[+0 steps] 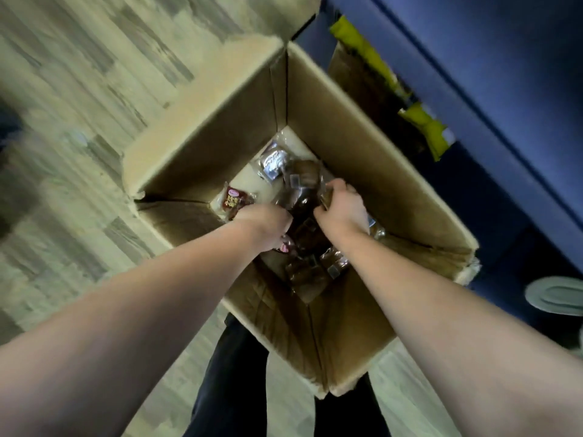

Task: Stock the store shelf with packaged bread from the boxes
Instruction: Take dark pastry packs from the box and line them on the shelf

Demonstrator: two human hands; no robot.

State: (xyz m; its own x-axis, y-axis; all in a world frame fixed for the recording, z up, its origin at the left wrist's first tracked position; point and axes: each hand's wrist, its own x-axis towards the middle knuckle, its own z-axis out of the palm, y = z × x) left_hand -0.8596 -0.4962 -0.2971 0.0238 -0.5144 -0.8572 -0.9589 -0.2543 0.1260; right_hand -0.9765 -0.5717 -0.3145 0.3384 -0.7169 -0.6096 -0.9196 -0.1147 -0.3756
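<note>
We have both hands down inside the open cardboard box (347,127), which stands on the wooden floor (79,89) just beside the blue shelf (489,89). Our right hand (342,206) curls its fingers (338,186) round one of the dark bread packets (303,197) heaped in the box bottom. Our left hand (265,225) dips among them; whether its fingers hold one, we cannot tell.

A shop aisle: blue shelving (473,74) holding yellow packets (422,121), a stock carton (347,127) on plank floor (79,74).
</note>
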